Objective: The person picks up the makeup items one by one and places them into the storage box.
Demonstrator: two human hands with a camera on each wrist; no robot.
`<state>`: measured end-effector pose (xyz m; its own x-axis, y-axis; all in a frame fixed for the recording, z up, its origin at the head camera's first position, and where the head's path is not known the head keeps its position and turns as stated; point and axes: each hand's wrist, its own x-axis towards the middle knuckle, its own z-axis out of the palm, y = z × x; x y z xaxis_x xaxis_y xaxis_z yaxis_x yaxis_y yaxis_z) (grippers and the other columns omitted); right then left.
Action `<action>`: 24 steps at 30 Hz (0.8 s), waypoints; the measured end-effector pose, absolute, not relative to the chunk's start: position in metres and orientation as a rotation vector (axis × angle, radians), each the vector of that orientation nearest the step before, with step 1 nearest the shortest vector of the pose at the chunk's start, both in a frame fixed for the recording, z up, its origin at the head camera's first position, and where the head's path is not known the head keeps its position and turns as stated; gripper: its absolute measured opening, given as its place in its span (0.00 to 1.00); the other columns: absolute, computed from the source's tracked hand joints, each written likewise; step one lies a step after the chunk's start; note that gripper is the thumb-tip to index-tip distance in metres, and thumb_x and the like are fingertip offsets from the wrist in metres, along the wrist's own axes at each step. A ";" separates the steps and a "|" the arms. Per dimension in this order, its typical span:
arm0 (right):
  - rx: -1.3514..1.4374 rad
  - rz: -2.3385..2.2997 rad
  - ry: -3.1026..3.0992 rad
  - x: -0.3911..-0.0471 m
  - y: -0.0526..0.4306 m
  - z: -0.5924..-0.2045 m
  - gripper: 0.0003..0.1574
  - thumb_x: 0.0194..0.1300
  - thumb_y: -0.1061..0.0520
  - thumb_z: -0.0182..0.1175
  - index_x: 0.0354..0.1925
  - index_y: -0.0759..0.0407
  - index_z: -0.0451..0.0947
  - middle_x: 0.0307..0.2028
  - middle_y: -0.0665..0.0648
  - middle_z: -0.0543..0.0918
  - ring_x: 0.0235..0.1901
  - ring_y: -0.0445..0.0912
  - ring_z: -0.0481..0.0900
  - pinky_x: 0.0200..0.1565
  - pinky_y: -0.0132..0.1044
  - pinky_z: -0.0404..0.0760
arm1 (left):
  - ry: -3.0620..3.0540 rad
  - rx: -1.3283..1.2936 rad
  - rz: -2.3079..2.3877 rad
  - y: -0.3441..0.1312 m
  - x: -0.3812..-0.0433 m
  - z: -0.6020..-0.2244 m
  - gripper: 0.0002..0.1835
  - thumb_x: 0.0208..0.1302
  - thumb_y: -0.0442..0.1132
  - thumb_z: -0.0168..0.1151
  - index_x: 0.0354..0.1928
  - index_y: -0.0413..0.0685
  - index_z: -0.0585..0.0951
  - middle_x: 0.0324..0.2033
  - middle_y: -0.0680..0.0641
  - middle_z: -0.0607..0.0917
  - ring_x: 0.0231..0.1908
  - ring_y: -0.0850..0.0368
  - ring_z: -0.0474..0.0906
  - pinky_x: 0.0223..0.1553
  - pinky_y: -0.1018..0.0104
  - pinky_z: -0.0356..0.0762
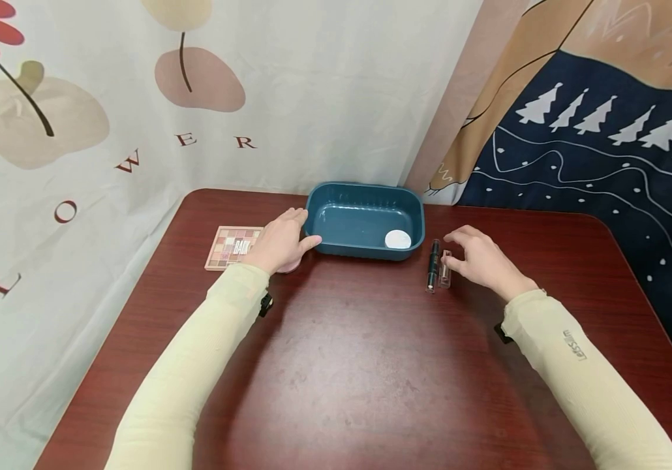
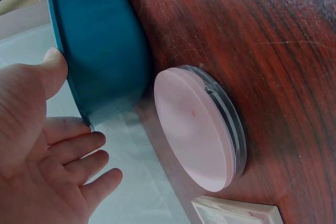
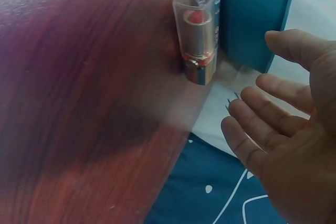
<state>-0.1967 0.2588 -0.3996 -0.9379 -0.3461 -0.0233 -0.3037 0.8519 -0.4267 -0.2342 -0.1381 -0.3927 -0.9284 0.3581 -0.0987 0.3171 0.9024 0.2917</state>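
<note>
A dark teal plastic basin [image 1: 342, 225] stands at the back of the table with a round white item [image 1: 397, 239] inside. My left hand [image 1: 277, 243] is at its left end, thumb and forefinger tips right at the rim and the other fingers loosely extended. Below that hand lies a round pink compact [image 2: 191, 129], mostly hidden in the head view. An eyeshadow palette [image 1: 227, 248] lies further left. Just right of a lipstick [image 3: 197, 38] with a transparent cap, my right hand [image 1: 479, 258] hovers with relaxed fingers, holding nothing. Beside the lipstick lies a slim black double-ended stick [image 1: 432, 266].
The dark red wooden table [image 1: 359, 365] has rounded back corners. Behind it hang a pale curtain [image 1: 324, 91] with printed flowers and letters and a navy cloth [image 1: 594, 163] with white trees. Both arms reach in from the front.
</note>
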 end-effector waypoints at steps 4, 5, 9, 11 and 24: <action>-0.502 -0.640 2.908 -0.195 0.261 -0.404 0.31 0.69 0.58 0.66 0.64 0.73 0.75 0.61 0.71 0.75 0.59 0.64 0.74 0.64 0.64 0.73 | 2.916 0.517 0.419 -0.138 -0.233 -0.392 0.40 0.78 0.54 0.55 0.78 0.31 0.59 0.77 0.34 0.62 0.79 0.40 0.52 0.79 0.49 0.52; -0.502 -0.637 2.907 -0.195 0.261 -0.404 0.31 0.68 0.57 0.66 0.64 0.73 0.75 0.61 0.71 0.75 0.59 0.64 0.74 0.64 0.64 0.73 | 2.916 0.517 0.422 -0.138 -0.233 -0.392 0.40 0.78 0.54 0.55 0.78 0.31 0.59 0.77 0.34 0.62 0.79 0.40 0.53 0.79 0.49 0.53; -0.504 -0.629 2.900 -0.193 0.262 -0.407 0.32 0.68 0.57 0.67 0.63 0.73 0.75 0.61 0.71 0.75 0.58 0.64 0.74 0.63 0.64 0.74 | 2.916 0.521 0.426 -0.138 -0.232 -0.392 0.40 0.78 0.54 0.55 0.78 0.31 0.60 0.77 0.34 0.62 0.79 0.40 0.53 0.79 0.49 0.53; -0.509 -0.633 2.899 -0.192 0.263 -0.409 0.32 0.67 0.57 0.68 0.63 0.74 0.75 0.60 0.71 0.75 0.57 0.64 0.75 0.63 0.64 0.75 | 2.916 0.520 0.424 -0.138 -0.233 -0.392 0.40 0.78 0.54 0.55 0.78 0.31 0.59 0.77 0.34 0.62 0.79 0.40 0.53 0.79 0.49 0.53; -0.504 -0.638 2.905 -0.188 0.263 -0.419 0.35 0.65 0.56 0.71 0.62 0.76 0.74 0.57 0.73 0.76 0.53 0.63 0.77 0.60 0.61 0.78 | 2.916 0.512 0.420 -0.138 -0.233 -0.391 0.40 0.78 0.54 0.55 0.78 0.31 0.60 0.77 0.34 0.62 0.79 0.40 0.52 0.79 0.49 0.52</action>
<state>-0.1877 0.2633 -0.4187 -0.9366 -0.3468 -0.0496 -0.2942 0.8554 -0.4263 -0.2334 -0.1375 -0.3914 -0.9301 0.3535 -0.0992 0.3111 0.9023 0.2983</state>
